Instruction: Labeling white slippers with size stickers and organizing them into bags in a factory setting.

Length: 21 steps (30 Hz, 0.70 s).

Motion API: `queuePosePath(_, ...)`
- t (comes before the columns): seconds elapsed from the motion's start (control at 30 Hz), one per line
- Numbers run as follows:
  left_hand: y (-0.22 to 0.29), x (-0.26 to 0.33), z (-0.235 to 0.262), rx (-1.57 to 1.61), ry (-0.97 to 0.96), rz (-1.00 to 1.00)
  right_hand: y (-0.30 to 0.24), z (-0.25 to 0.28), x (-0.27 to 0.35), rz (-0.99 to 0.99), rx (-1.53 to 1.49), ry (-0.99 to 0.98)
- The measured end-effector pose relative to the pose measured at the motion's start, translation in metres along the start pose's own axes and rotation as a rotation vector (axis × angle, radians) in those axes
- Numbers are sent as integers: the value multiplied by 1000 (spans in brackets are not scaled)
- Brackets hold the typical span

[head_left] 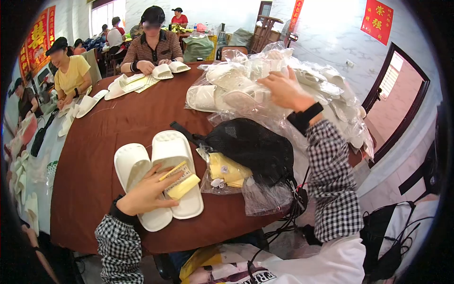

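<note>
Two white slippers [171, 147] are laid side by side on a brown-covered table [99, 163], heels toward the wearer, with the left hand [147, 193] set across them. Its fingers are spread; at least two yellow labels [183, 187] are seen there, though whether they are pinched cannot be told. The right hand [285, 89] is raised at a heap of bagged white slippers [231, 78], too overlapped to be counted; one finger is pointed upward, the others are bent, and whether anything is gripped cannot be made out. A black band is worn on each wrist.

Yellow pieces [228, 169] are contained in one clear plastic bag [204, 186], beside which one black mesh bag [253, 144] is placed. Across the table, two slippers [162, 72] are lined up by the hands of a co-worker [152, 51] in a striped top. Small dark print is carried on the yellow labels, too fine to be read; large characters are borne by one red wall sheet [377, 22] at upper right.
</note>
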<state>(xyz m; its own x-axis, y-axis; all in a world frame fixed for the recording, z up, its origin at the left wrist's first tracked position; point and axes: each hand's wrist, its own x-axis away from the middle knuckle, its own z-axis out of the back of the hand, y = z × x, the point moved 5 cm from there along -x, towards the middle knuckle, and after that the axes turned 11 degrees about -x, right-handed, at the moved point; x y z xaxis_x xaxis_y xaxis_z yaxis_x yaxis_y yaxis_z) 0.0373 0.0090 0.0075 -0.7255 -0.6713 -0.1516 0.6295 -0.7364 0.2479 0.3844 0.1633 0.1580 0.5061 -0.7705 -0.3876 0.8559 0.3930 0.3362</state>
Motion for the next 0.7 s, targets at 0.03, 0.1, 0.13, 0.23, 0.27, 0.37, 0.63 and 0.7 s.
queuePosePath(0.03,-4,3,-3,-11,-3,21,13,-1,-3,17,-41,-80)
queuePosePath(0.1,-15,12,-5,-4,33,51,32,-3,-12,36,-75,-151)
queuePosePath(0.13,-22,17,-4,0,53,85,41,0,-19,14,-186,-134)
queuePosePath(0.23,-39,29,-5,7,108,153,68,12,-36,-36,-193,-1)
queuePosePath(0.27,-43,32,-4,0,135,167,79,21,-41,-70,-97,107)
queuePosePath(0.37,-49,36,-6,6,177,180,116,59,-61,-229,60,387)
queuePosePath(0.63,-47,36,-9,-5,218,175,163,146,-86,-449,-192,891)
queuePosePath(0.7,-48,37,-9,-9,220,173,160,149,-91,-424,-264,936)
